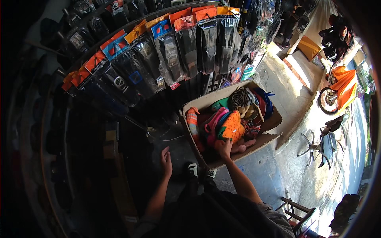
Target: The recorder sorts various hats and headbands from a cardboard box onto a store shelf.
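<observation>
My right hand [224, 148] reaches into an open cardboard box [198, 102] and pinches the green edge of an orange dotted cloth piece, perhaps a cap [233, 127]. Around it lie a pink cloth item [213, 123], a zebra-striped cloth item [241, 97], a tan cloth item [245, 112] and a blue one [268, 102]. An orange striped soft item [193, 122] leans against the box's left wall. Outside the box, to its left, my left hand [166, 161] hangs in the air with nothing in it, fingers loosely extended.
Packaged belts [190, 50] hang in a row on a rack beyond the box. To the right are an office chair [323, 142], a motorcycle wheel [328, 100] under an orange cover [345, 86], and a dark stool [297, 208]. Deep shadow hides much of the left side.
</observation>
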`<action>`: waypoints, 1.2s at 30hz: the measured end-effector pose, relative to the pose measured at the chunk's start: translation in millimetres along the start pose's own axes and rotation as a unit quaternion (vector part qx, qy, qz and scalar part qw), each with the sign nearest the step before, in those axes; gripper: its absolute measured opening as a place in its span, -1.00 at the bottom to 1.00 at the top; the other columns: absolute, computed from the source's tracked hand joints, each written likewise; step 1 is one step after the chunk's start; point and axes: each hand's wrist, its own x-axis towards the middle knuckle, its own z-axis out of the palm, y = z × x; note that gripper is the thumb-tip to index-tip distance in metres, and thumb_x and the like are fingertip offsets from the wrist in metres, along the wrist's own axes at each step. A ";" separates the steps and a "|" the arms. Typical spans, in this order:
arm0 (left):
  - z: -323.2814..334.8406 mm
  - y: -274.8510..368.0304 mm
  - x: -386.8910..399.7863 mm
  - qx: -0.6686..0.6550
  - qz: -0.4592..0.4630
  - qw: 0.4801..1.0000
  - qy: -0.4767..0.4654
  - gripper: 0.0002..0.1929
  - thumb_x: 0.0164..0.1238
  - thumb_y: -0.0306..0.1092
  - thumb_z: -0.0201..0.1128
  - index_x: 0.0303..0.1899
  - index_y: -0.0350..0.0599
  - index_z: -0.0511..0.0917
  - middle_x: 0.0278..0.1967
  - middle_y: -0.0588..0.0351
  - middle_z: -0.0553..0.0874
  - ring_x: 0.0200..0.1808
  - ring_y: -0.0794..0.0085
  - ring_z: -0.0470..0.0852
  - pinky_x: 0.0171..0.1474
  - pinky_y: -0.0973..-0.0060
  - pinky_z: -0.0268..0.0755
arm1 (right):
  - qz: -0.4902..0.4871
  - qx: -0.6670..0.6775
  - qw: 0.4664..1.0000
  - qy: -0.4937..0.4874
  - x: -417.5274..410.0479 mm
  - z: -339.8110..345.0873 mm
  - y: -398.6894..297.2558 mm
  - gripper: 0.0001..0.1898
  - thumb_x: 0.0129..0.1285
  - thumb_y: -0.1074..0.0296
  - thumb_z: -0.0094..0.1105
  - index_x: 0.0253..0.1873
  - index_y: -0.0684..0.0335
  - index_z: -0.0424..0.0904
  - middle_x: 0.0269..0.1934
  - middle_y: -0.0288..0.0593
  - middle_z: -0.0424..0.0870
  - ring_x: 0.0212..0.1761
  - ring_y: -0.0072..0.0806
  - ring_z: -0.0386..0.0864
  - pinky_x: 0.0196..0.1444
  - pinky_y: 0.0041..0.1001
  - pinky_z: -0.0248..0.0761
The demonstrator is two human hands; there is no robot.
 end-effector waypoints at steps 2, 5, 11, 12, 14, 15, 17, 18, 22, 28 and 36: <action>20.0 25.6 20.0 -0.048 0.046 0.998 -0.001 -0.74 0.43 -0.35 -0.06 0.05 -0.25 0.37 0.04 0.03 0.51 0.12 0.36 0.46 0.18 0.47 0.24 | 0.001 0.008 1.000 -0.016 16.6 -25.6 -4.6 -0.65 0.09 0.38 0.06 -0.04 0.43 0.32 -0.16 0.26 0.42 -0.15 0.14 0.48 -0.14 -0.14 0.38; 56.1 58.8 46.6 -0.131 0.083 0.987 -0.036 -0.75 0.43 -0.37 -0.06 0.02 -0.27 0.39 0.02 0.04 0.52 0.08 0.41 0.47 0.17 0.49 0.24 | 0.001 0.042 0.999 0.024 45.6 -67.4 -13.5 -0.77 0.11 0.36 0.03 -0.21 0.42 0.48 -0.32 0.16 0.58 -0.22 0.02 0.55 -0.17 -0.24 0.41; 141.9 121.8 75.3 -0.190 0.024 0.943 -0.271 -0.66 0.42 -0.21 -0.03 0.08 -0.20 0.38 0.02 0.07 0.52 0.10 0.44 0.46 0.14 0.51 0.28 | -0.027 0.187 0.982 0.022 90.7 -142.7 -53.8 -0.74 0.14 0.33 0.03 -0.12 0.35 0.53 -0.33 -0.03 0.64 -0.31 -0.36 0.63 -0.23 -0.44 0.45; 151.0 126.8 70.5 -0.235 -0.072 0.912 -0.329 -0.55 0.41 -0.06 -0.05 0.16 -0.15 0.34 0.03 0.08 0.51 0.12 0.45 0.44 0.15 0.50 0.28 | -0.043 0.203 0.978 0.009 88.5 -148.2 -63.4 -0.73 0.15 0.33 0.03 -0.11 0.35 0.52 -0.33 -0.04 0.64 -0.31 -0.37 0.62 -0.23 -0.45 0.45; 175.2 132.3 67.6 -0.284 -0.233 0.858 -0.359 -0.47 0.33 0.08 0.00 0.15 -0.10 0.34 0.01 0.10 0.53 0.08 0.46 0.47 0.11 0.51 0.32 | -0.097 0.195 0.976 -0.017 74.0 -152.0 -81.2 -0.74 0.17 0.34 0.03 -0.10 0.37 0.51 -0.32 -0.06 0.64 -0.31 -0.43 0.61 -0.25 -0.52 0.44; 182.6 131.6 67.7 -0.326 -0.282 0.811 -0.397 -0.46 0.30 0.11 0.02 0.14 -0.08 0.35 -0.01 0.10 0.54 0.03 0.46 0.50 0.07 0.51 0.36 | -0.118 0.236 0.963 -0.060 60.6 -149.5 -88.1 -0.76 0.16 0.37 0.04 -0.12 0.37 0.51 -0.30 -0.07 0.63 -0.32 -0.43 0.60 -0.26 -0.51 0.43; 191.6 126.2 68.5 -0.350 -0.342 0.808 -0.329 -0.47 0.26 -0.01 0.11 0.16 -0.12 0.32 0.00 0.13 0.53 0.05 0.44 0.48 0.12 0.48 0.29 | -0.173 0.168 0.963 -0.116 31.3 -135.6 -100.8 -0.77 0.18 0.38 0.06 -0.11 0.37 0.50 -0.32 -0.13 0.58 -0.34 -0.48 0.56 -0.28 -0.51 0.40; 191.5 121.3 67.8 -0.340 -0.335 0.822 -0.310 -0.48 0.24 -0.08 0.13 0.16 -0.13 0.32 0.00 0.14 0.52 0.05 0.44 0.47 0.13 0.47 0.27 | -0.195 0.153 0.957 -0.149 18.0 -129.2 -104.5 -0.76 0.17 0.38 0.07 -0.08 0.33 0.51 -0.27 -0.09 0.54 -0.25 -0.40 0.55 -0.23 -0.49 0.38; 172.8 102.0 65.2 -0.251 -0.306 0.892 -0.219 -0.62 0.12 -0.43 0.10 0.04 -0.17 0.42 -0.10 0.12 0.54 -0.07 0.42 0.53 -0.01 0.50 0.38 | -0.228 0.175 0.947 -0.144 5.4 -109.0 -99.3 -0.78 0.20 0.45 0.01 -0.07 0.21 0.55 -0.23 -0.08 0.48 -0.18 -0.31 0.53 -0.17 -0.45 0.39; 107.5 77.7 68.3 -0.310 -0.279 0.894 -0.164 -0.62 0.17 -0.39 0.09 0.06 -0.18 0.36 -0.12 0.11 0.54 -0.14 0.42 0.58 -0.08 0.46 0.46 | -0.103 0.139 0.983 -0.059 42.5 -70.0 -29.0 -0.84 0.11 0.47 0.13 -0.17 0.28 0.53 -0.25 -0.06 0.50 -0.17 -0.24 0.51 -0.12 -0.36 0.39; 62.1 80.2 58.6 -0.292 -0.259 0.914 -0.111 -0.57 0.23 -0.17 0.18 0.04 -0.23 0.40 -0.06 0.07 0.57 -0.09 0.38 0.60 -0.05 0.41 0.49 | -0.071 -0.179 0.976 -0.097 31.0 -4.4 3.7 -0.18 -0.10 0.17 0.37 0.26 0.21 0.09 0.07 0.03 0.23 0.10 -0.02 0.26 0.01 -0.09 0.28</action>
